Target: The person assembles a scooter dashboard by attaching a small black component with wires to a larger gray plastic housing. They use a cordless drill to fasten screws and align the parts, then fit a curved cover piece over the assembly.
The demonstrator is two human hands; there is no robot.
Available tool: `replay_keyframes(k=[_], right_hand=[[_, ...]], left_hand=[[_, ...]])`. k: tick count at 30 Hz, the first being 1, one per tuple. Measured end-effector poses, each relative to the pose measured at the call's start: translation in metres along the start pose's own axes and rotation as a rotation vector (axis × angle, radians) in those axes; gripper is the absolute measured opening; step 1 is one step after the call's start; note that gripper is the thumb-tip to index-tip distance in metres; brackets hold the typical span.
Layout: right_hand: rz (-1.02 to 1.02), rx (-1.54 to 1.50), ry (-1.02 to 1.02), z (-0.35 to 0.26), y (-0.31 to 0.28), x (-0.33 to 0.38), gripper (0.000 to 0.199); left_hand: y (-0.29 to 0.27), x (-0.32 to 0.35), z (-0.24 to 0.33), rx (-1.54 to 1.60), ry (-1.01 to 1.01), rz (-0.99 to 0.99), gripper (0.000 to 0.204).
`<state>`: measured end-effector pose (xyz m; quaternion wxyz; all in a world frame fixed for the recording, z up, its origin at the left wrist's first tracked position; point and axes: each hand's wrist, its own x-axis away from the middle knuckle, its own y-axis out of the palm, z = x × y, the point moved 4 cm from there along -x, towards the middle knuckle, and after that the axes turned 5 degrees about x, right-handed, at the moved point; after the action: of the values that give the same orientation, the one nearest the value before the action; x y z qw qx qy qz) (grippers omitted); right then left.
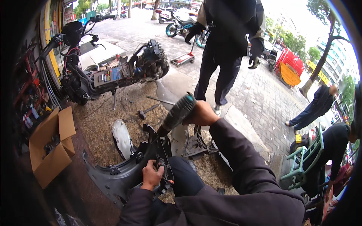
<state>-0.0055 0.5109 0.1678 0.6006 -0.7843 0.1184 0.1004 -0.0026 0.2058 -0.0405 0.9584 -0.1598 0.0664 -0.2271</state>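
Observation:
My right hand (204, 114) is wrapped round the grip of a cordless drill (177, 115) with a dark body. The drill slants down to the left, its nose near the upper edge of a dark grey plastic scooter panel (126, 174). That panel lies across my lap, curving away to the left. Lower down, my left hand (152, 176) is closed, thumb and fingers on a small dark part (161, 165) at the panel's inner side. A small red piece (171, 182) shows just beside it. Whether the drill's tip touches the panel, I cannot tell.
A stripped scooter (113, 74) stands at the back left. A hammer (148, 110) and a white panel (121, 138) lie on the ground ahead. An open cardboard box (51, 160) sits at left. A person (222, 49) stands in front; another bends by a green chair (296, 171).

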Motion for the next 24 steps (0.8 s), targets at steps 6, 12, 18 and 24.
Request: replay_keyframes(k=[6,12,18,24], right_hand=[[0.043,-0.737,0.158,-0.013,0.022,0.066,0.049],[0.088,-0.938,0.366,-0.027,0.041,0.121,0.045],[0.137,-0.922,0.481,-0.035,0.047,0.146,0.049],[0.109,-0.943,0.495,-0.04,0.047,0.156,0.04]], left_hand=[[-0.004,-0.014,-0.006,0.505,0.087,-0.049,0.024],[-0.014,-0.01,0.001,1.087,-0.364,-0.101,0.039],[-0.017,-0.012,0.005,1.157,-0.415,-0.042,0.022],[-0.02,-0.012,-0.001,1.125,-0.429,-0.053,0.009]])
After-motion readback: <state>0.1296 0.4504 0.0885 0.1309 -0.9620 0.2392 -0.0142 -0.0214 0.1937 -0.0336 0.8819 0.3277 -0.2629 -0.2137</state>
